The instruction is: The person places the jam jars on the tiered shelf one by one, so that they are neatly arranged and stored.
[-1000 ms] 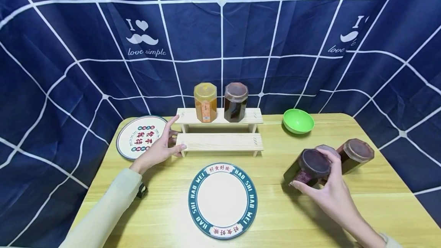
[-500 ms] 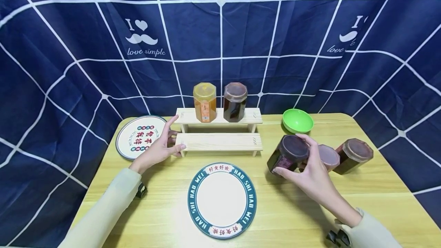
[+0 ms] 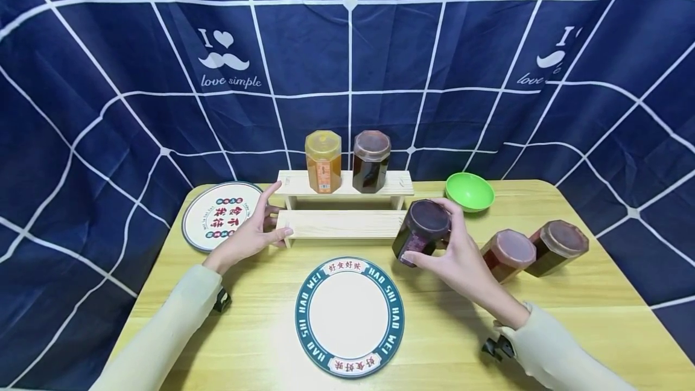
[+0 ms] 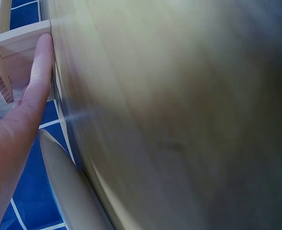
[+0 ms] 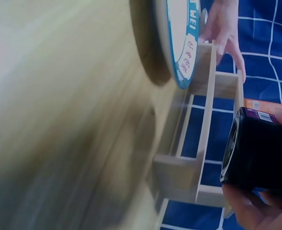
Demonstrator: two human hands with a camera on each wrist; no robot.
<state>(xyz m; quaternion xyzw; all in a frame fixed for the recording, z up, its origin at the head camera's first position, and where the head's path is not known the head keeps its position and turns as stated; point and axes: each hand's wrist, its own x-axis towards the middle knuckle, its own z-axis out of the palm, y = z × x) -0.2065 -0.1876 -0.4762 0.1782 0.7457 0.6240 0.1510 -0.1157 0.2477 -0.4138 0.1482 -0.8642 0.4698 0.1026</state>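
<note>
Wooden rack (image 3: 342, 224), dark jar (image 3: 425, 227) held near its right front corner.
Right hand (image 3: 457, 258) grips the jar's sides, leaving the base bare; left hand (image 3: 248, 240), fingers spread, touches the rack's left edge, apparently steadying it.

In the head view, the held jar (image 3: 420, 231) hides the right end of the lower shelf (image 3: 336, 224) and some fingertips of the right hand (image 3: 456, 258); its label (image 3: 414, 242) is too small to read. The left hand (image 3: 247, 237) covers part of the far plate (image 3: 203, 222). The left sleeve (image 3: 163, 330) runs off the bottom edge. The left-wrist view blurs the tabletop (image 4: 155, 120); the right-wrist view crops the jar.
</note>
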